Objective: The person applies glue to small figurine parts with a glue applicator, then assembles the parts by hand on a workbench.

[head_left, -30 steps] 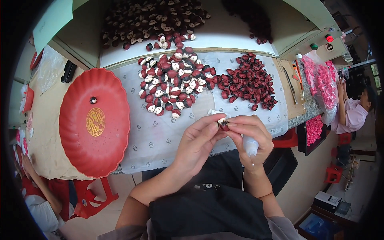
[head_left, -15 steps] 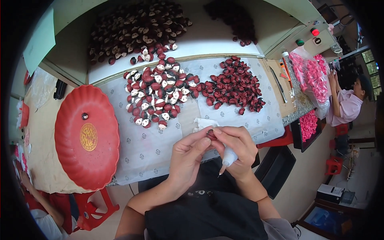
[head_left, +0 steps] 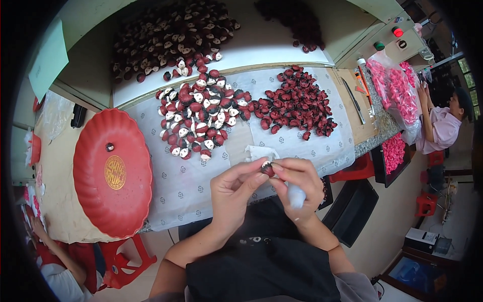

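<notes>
Between the fingertips of my two hands is a small rounded dark red, black and white piece (head_left: 268, 169). My left hand (head_left: 230, 194) pinches it from the left with thumb and fingers. At its right side, the thumb and index finger of my right hand (head_left: 305, 183) close on it too. A white squeeze bottle (head_left: 296, 196) is tucked in my right hand's other fingers, pointing down. Beyond my hands lie a heap of red-and-white pieces (head_left: 198, 113) and a heap of dark red petal-like cups (head_left: 299, 103).
A red scalloped tray (head_left: 90, 191) holding one small piece stands at left. White crumpled tissue (head_left: 256, 152) lies just past my hands. A shelf box (head_left: 342, 30) with more pieces borders the back. Bagged pink pieces (head_left: 400, 95) and a co-worker (head_left: 443, 121) are at right.
The piece in my fingers has turned, and its white part shows now. The bottle in my right hand has tipped, so its thin tip no longer shows. The view has shifted slightly.
</notes>
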Demonstrator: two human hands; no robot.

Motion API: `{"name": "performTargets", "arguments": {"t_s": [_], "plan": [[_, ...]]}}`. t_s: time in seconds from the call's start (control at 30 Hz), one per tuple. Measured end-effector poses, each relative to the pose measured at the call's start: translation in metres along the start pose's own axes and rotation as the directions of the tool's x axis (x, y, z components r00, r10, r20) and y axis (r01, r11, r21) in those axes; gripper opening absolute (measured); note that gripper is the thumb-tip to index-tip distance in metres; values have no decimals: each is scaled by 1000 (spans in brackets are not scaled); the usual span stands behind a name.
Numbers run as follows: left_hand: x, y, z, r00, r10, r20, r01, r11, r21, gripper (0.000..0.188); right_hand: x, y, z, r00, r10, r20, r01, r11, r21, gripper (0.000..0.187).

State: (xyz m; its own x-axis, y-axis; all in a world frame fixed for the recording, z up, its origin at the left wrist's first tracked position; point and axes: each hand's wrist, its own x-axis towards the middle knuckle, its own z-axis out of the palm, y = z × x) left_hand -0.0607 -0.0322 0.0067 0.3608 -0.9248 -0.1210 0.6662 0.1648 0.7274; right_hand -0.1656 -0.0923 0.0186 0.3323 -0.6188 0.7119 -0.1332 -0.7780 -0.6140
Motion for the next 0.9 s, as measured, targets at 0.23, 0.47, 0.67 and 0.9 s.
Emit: {"name": "performTargets", "arguments": {"t_s": [0.23,0.47,0.67,0.9], "plan": [[3,3,-3,934,308,181,-357,771,527,24,1,4,-13,803,538,256,-585,631,509,12],[5,11,-2,855,377,358,-513,506,693,21,3,5,-19,699,610,373,-705,501,502,10],[6,10,-5,832,393,392,-543,424,725,25,1,6,-15,675,629,386,-729,490,478,9],[7,8,-4,848,387,363,-513,423,747,25,-1,10,-14,626,660,415,-763,411,498,9]]}}
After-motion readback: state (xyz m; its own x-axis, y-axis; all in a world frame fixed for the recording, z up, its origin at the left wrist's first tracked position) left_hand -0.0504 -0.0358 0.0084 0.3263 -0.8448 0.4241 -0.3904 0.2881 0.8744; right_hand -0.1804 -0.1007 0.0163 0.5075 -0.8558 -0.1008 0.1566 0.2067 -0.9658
